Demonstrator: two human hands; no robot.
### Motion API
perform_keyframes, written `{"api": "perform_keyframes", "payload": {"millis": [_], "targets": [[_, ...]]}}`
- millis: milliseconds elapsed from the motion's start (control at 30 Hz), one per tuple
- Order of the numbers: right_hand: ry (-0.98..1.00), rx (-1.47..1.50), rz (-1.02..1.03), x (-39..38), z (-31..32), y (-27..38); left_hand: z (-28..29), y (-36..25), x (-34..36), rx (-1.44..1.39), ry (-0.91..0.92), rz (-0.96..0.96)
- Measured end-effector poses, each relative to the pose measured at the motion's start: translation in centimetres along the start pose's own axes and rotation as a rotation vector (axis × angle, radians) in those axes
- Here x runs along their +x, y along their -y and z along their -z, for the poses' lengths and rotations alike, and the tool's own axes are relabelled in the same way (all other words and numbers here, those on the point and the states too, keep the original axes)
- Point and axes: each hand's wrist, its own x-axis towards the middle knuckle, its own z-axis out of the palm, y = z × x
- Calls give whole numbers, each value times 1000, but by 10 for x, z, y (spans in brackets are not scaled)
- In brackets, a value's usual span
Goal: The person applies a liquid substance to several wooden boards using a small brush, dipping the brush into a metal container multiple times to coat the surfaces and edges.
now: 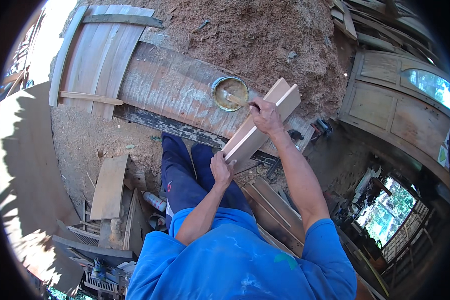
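Observation:
My left hand [222,170] is closed round the near end of a pair of narrow wooden boards [261,137], which lie side by side, slanting away to the right. Over their far part, my right hand [266,116] pinches a flat stick [236,100]. The stick's other end reaches into an open round can [216,99] holding a thick tan paste. That can stands on a long, worn plank bench [175,85]. I cannot tell whether the right hand also touches the boards.
At the far left of the bench rests a slatted wood panel [97,55]. Shavings [270,40] are heaped beyond it. Dark tools [296,136] lie by the bench's right end. Below left are a loose board [110,186] and a spray can [154,201]; a panelled door [385,102] leans right.

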Motion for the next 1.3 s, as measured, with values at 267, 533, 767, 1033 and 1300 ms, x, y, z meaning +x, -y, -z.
{"api": "perform_keyframes", "payload": {"millis": [267, 533, 767, 1033, 1300], "targets": [[73, 287, -149, -12, -23, -22, 22, -16, -18, -570, 219, -182], [6, 722, -223, -33, -22, -30, 124, -23, -36, -637, 123, -66], [-111, 712, -64, -50, -17, -32, 312, -24, -69, -409, 93, 155], [-138, 617, -79, -62, -32, -32, 463, -48, -161, -364, -104, 176], [-168, 978, -198, -78, -42, 6, 518, -66, -157, -380, -486, -107]]}}
